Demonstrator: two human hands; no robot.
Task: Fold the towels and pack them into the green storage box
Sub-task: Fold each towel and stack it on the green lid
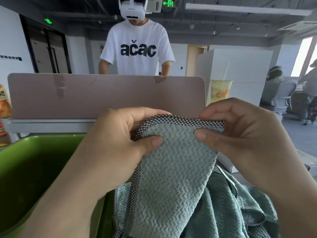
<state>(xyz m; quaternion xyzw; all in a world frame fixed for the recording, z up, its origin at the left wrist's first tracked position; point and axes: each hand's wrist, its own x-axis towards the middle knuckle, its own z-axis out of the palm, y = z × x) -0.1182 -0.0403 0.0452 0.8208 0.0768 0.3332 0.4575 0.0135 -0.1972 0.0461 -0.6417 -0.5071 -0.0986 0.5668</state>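
Note:
A light teal towel (175, 169) with a black-and-white checked border hangs in front of me, held up by its top edge. My left hand (120, 138) pinches the left corner of that edge. My right hand (240, 134) pinches the right corner, thumb on the near face. The towel's lower part trails down onto a heap of darker teal towel cloth (240, 206) at the lower right. The green storage box (34, 162) stands at the lower left, partly hidden by my left forearm; the inside that shows holds nothing.
A mauve desk divider (103, 95) runs across behind the towel. A person in a white T-shirt (137, 48) with a headset stands beyond it. A yellow drink cup (220, 91) stands right of the divider; snack packets (4, 103) sit far left. Office chairs stand at the far right.

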